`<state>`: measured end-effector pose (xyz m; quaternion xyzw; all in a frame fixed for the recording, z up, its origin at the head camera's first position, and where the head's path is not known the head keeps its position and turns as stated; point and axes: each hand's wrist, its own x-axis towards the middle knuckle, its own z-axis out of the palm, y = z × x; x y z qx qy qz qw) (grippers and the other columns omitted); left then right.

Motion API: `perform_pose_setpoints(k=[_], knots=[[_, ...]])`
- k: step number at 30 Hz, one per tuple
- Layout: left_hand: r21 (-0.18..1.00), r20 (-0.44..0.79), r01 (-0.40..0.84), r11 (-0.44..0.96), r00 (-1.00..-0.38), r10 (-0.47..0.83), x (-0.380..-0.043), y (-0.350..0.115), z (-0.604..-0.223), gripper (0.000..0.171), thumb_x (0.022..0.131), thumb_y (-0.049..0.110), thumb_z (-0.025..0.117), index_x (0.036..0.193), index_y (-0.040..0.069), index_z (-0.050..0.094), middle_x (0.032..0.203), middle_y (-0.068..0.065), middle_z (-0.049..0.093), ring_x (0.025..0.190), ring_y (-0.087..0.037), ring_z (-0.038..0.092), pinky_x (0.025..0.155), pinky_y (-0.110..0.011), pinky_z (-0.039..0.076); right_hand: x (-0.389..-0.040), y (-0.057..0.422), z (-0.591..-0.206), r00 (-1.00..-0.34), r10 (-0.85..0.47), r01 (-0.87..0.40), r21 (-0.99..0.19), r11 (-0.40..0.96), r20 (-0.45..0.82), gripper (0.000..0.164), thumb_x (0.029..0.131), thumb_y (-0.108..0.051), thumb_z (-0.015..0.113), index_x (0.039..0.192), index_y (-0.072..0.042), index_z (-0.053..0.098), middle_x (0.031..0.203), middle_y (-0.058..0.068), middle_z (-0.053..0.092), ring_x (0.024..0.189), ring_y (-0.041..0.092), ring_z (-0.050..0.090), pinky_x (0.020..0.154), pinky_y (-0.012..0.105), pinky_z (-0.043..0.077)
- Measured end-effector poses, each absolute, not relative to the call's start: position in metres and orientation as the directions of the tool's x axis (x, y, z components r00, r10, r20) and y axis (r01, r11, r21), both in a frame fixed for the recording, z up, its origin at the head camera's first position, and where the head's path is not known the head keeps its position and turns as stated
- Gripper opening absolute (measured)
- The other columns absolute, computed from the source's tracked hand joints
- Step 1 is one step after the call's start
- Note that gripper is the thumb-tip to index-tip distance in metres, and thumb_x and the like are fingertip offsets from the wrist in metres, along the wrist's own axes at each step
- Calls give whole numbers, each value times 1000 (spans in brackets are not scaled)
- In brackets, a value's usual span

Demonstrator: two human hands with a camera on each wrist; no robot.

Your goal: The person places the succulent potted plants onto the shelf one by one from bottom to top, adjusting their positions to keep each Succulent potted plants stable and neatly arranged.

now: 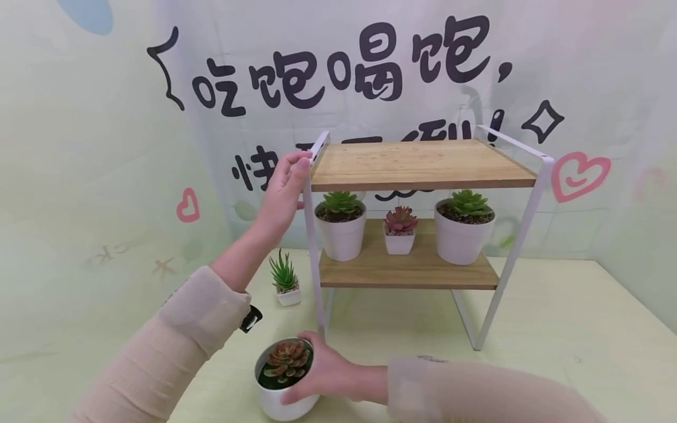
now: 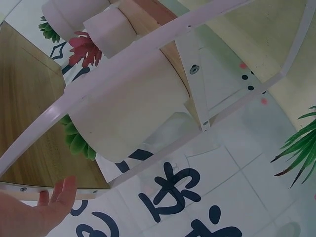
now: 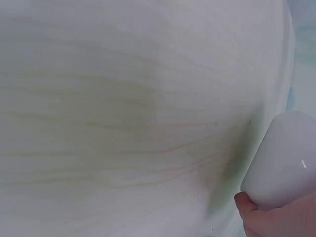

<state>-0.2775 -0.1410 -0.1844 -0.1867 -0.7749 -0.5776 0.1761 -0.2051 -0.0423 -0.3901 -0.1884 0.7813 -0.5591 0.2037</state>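
Observation:
My right hand (image 1: 330, 373) grips a round white pot (image 1: 285, 405) holding a reddish-green succulent (image 1: 288, 361), thumb and fingers on opposite sides of it, low at the front of the table. In the right wrist view the same white pot (image 3: 281, 163) shows above the fingers, its plant out of sight. Up at the top left corner of a two-tier wooden shelf (image 1: 423, 164), my left hand (image 1: 282, 194) holds the white metal frame. The left wrist view shows its fingers (image 2: 64, 195) bent at the frame's edge.
On the lower board (image 1: 407, 279) stand a left green succulent (image 1: 341, 235), a small red one (image 1: 400, 232) and a right green succulent (image 1: 465, 232), all in white pots. A spiky plant (image 1: 285, 279) in a small square pot sits left of the shelf on the table (image 1: 555, 317).

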Motion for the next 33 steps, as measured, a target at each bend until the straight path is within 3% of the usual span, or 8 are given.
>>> perform_pose_setpoints(k=[13,24,30,33], knots=[[831,490,495,255,-867,87,-278,-142,-184,44,96,41,34,132,15,37,139,-11,36,117,-28,42,87,-52,41,-183,54,-325,-785,-615,-74,-974,216,-76,83,60,-8,82,130,-10,36,116,4,52,107,19,47,91,36,40],[835,483,489,252,-871,88,-279,-144,-186,46,96,42,34,132,12,36,141,-11,34,119,-29,40,88,-53,40,-172,107,-236,-815,-578,-209,-947,243,31,92,59,-20,83,135,-10,32,124,11,49,110,26,50,87,42,47],[832,486,492,257,-869,93,-279,-143,-186,47,96,42,34,133,12,35,140,-12,35,118,-29,41,88,-52,40,-169,117,-177,-859,-504,-287,-899,331,89,89,59,-20,83,134,-15,35,123,8,50,112,27,48,91,46,44],[835,479,486,258,-873,95,-279,-141,-185,47,96,42,34,133,12,35,140,-12,36,118,-29,40,88,-51,40,-169,118,-151,-865,-487,-318,-881,350,118,85,63,-17,79,134,-12,34,122,7,51,113,26,47,95,47,40]])
